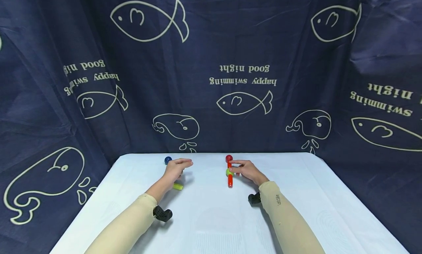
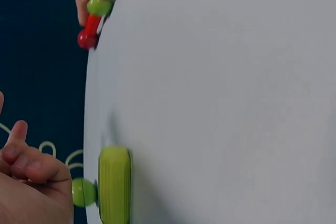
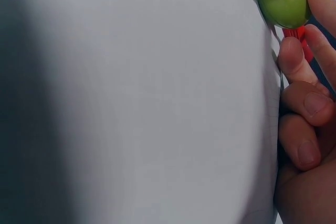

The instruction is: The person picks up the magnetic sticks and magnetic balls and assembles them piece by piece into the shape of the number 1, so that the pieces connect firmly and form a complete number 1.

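Note:
In the head view, my left hand (image 1: 174, 169) hovers over a ribbed yellow-green rod (image 1: 178, 187), with a blue ball (image 1: 168, 160) just beyond. Its fingers are loosely bent and hold nothing visible. Behind that rod a green ball (image 2: 84, 192) shows in the left wrist view. My right hand (image 1: 248, 170) touches a toy of red rods (image 1: 230, 180) joined by a yellow-green ball (image 3: 286, 3), with a red ball (image 1: 229, 158) at its far end. A bit of red shows under this hand. Its fingers partly hide the toy, so a pinch cannot be confirmed.
A white-covered table (image 1: 211, 213) lies under both hands. Dark blue curtains (image 1: 204, 56) with fish and whale drawings hang behind its far edge and at the sides. Black wrist devices (image 1: 162, 213) are worn at both sleeves.

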